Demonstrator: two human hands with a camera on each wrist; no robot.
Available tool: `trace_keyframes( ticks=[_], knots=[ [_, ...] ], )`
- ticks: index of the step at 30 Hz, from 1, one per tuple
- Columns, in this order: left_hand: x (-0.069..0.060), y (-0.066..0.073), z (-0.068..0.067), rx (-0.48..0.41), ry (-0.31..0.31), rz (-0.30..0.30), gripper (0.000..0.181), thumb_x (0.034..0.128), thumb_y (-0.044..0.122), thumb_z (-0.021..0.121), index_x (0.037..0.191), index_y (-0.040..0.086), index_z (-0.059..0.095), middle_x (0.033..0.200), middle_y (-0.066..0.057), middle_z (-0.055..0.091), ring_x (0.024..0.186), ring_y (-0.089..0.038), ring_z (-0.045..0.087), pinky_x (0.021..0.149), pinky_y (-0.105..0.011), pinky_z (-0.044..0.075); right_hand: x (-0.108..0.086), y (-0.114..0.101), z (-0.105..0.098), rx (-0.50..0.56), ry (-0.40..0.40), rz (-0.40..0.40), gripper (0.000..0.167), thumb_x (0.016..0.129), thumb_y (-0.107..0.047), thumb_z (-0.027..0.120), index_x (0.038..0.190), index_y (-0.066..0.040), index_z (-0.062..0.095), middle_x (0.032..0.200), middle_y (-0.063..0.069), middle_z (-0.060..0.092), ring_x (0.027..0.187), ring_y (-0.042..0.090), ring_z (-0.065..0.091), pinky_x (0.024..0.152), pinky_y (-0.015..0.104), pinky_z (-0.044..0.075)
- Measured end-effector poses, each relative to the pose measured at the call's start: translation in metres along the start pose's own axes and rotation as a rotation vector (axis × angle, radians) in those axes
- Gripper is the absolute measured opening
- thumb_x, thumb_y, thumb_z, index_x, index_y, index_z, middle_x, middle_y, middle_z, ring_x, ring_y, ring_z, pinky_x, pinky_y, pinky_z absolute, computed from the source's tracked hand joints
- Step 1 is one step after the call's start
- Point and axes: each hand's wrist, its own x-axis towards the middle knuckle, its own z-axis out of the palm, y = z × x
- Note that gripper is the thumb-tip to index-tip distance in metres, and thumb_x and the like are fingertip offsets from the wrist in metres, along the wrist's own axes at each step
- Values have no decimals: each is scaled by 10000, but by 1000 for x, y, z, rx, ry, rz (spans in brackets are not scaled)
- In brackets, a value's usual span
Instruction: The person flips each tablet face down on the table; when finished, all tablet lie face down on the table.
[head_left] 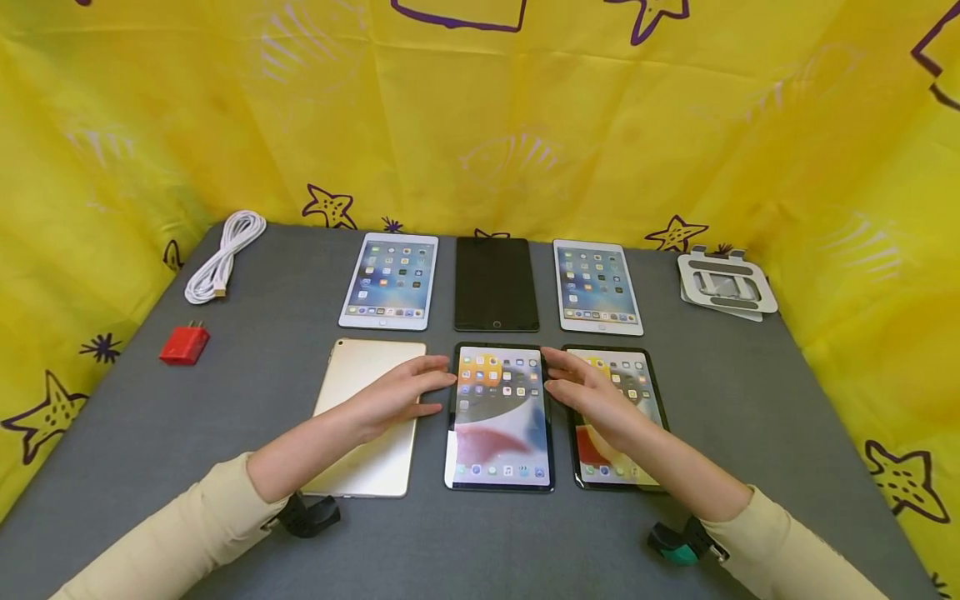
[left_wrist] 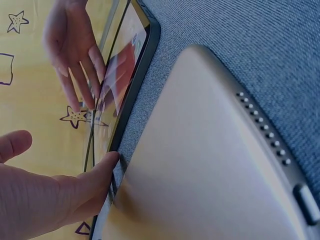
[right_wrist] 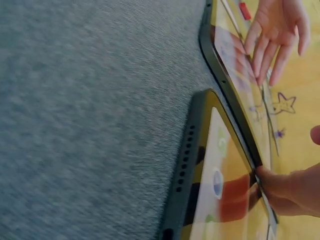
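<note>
In the head view a dark-rimmed tablet lies flat with its lit screen up, between my two hands. My left hand reaches over a gold tablet lying back side up, fingers extended to the middle tablet's left edge. From the other side my right hand extends above another lit tablet, its fingertips at the middle tablet's right edge. In the left wrist view the left hand's fingertip meets the edge of the middle tablet. Neither hand has its fingers curled round anything.
Behind stand a row of two white tablets and a black one, all lying flat. A white cable and red charger lie left; a folded metal stand lies right. Yellow cloth encloses the grey table.
</note>
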Motion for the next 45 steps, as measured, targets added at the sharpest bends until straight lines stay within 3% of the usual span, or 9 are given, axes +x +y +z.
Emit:
trace_keyframes(
  ticks=[13,24,38,42,45],
  knots=[
    [1,-2,-1,-106,-25,-8,616,993,139,497,1471,-117,205,1514,-280,249,1400,-373,277,1103,-486,321,-4,5,2,154,-44,24,639,973,-40,481,1526,37,170,1565,252,178,1444,363,183,1133,462,246],
    [8,0,-3,-169,-8,-2,543,1007,74,414,1436,-184,202,1504,-313,244,1399,-403,268,1125,-459,290,-5,4,4,179,-47,14,643,969,-29,474,1516,72,151,1559,289,149,1448,383,157,1139,473,219],
    [6,6,-6,-172,-26,-15,537,997,5,401,1437,-203,174,1500,-337,220,1385,-409,290,1124,-458,289,-3,2,7,188,-41,44,637,964,-35,462,1510,86,157,1551,308,142,1433,400,196,1128,459,249],
    [7,6,-6,-178,0,-24,521,983,-21,419,1441,-180,227,1499,-313,258,1329,-372,363,1102,-461,328,-2,2,9,187,-27,60,612,970,-32,459,1505,86,185,1540,310,177,1412,406,246,1122,458,266],
    [5,8,-7,-177,11,4,503,968,-47,437,1429,-171,281,1488,-293,301,1201,-277,481,1062,-422,392,-1,1,10,198,-21,72,595,975,-28,462,1500,85,206,1533,307,205,1407,397,260,1120,453,276]
  ],
)
